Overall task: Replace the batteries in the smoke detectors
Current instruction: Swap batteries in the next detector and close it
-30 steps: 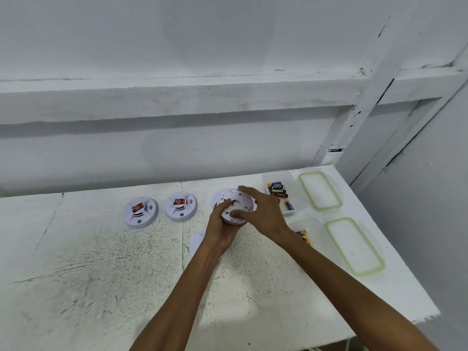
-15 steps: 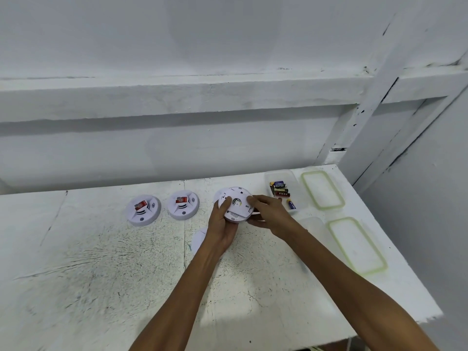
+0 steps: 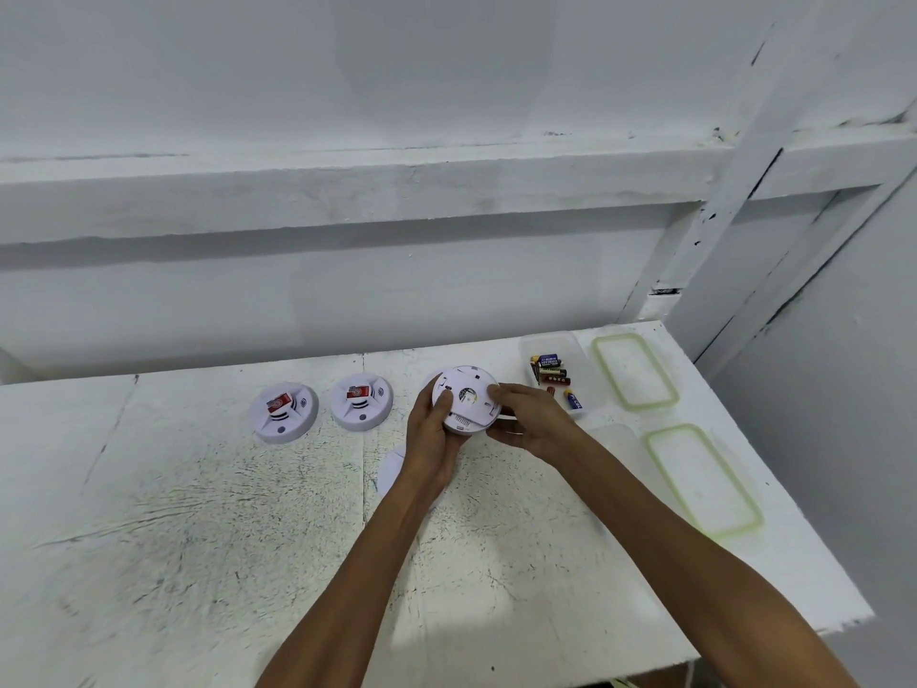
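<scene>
**Detector Held Back-Up in Both Hands**

On the surface, a white disc lies partly under the left wrist. Just beyond, both hands hold a detector tilted, back toward the camera. The left hand curls round its left rim and the right hand pinches the right rim. Left of it sit the middle detector and the far-left detector, each topped by something red. This looks like the battery-bay step. Next likely needs a cell from the box behind.
</scene>
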